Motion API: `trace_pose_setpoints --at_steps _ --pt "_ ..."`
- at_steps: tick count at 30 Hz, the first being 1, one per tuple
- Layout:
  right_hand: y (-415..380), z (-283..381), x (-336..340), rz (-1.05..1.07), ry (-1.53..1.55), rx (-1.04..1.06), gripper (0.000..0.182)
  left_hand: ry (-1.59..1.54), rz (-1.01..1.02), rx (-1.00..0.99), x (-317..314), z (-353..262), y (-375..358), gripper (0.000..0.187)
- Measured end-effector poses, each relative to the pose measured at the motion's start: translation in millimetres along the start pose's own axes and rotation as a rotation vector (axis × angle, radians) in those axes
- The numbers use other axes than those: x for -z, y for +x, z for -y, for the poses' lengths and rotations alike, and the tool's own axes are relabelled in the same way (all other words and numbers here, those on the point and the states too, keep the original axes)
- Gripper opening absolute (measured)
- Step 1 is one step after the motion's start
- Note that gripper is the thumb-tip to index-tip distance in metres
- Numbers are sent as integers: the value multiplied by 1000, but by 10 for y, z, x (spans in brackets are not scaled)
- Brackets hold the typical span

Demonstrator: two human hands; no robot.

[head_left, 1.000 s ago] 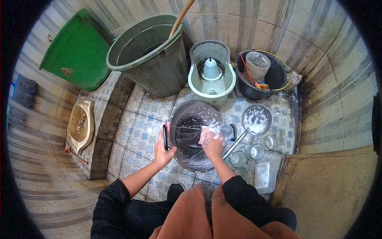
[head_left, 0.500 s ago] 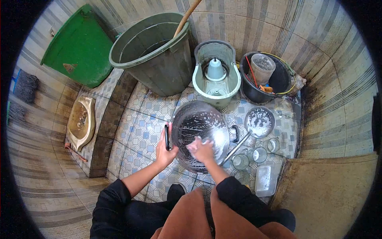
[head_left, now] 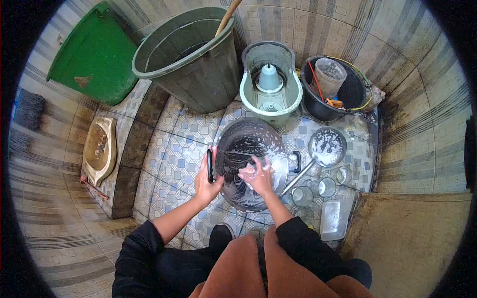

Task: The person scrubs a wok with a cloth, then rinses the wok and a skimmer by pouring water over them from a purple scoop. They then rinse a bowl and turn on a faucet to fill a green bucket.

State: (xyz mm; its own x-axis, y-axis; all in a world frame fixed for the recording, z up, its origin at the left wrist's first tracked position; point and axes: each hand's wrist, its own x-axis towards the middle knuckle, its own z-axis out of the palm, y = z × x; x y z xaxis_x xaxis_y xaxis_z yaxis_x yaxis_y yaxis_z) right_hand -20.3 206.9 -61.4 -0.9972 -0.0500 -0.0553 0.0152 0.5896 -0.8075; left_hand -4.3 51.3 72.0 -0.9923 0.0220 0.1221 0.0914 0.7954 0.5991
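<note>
A large dark pan point(head_left: 248, 136) with soap suds over its inside stands tilted on the tiled floor. My left hand point(head_left: 206, 180) is closed around the black handle point(head_left: 210, 166) at the pan's left rim. Inside the pan, my right hand point(head_left: 258, 176) is wet and foamy, its fingers spread over the sudsy surface; whether something small lies under the palm cannot be made out. Just right of the pan is a second black handle point(head_left: 296, 162), which neither hand touches.
A soapy frying pan point(head_left: 328, 146), several glasses point(head_left: 326, 187) and a clear plastic tub point(head_left: 334, 221) lie at the right. Behind stand a big grey-green bin point(head_left: 198, 84), a mop bucket point(head_left: 271, 107) and a black bucket point(head_left: 323, 111). A tiled ledge point(head_left: 130, 164) runs along the left.
My right hand has moved slightly up and right inside the pan, and its fingers are now more spread. My left hand keeps its hold on the handle. The view has shifted slightly.
</note>
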Motion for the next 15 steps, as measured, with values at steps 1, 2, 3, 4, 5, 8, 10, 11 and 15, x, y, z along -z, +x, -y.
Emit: trace_pose_setpoints --at_steps 1,2,3,4,5,8,10,11,15 --pt "1 61 147 27 8 -57 68 -26 -13 8 -2 -17 8 75" --pt "-68 -77 54 2 -306 -154 67 -52 -30 -6 -20 -7 11 76" --pt "-148 -176 -75 -2 -307 -147 67 -52 -37 -9 -32 -2 18 76" --pt "-229 -205 -208 46 -244 -218 63 -79 -40 2 -41 2 24 75" --pt "-257 -176 -322 94 -179 -288 59 -105 -45 12 -40 -12 41 75" --pt "-200 375 -427 234 248 -84 38 -120 -90 0 -75 -89 35 71" --pt "-17 468 -537 139 565 -39 42 -123 -102 7 -93 -98 38 70" --pt "110 589 -392 197 780 -116 45 -129 -105 -2 -93 -97 51 71" --pt "465 441 -314 355 1338 -374 59 -129 -39 28 -79 -58 69 71"
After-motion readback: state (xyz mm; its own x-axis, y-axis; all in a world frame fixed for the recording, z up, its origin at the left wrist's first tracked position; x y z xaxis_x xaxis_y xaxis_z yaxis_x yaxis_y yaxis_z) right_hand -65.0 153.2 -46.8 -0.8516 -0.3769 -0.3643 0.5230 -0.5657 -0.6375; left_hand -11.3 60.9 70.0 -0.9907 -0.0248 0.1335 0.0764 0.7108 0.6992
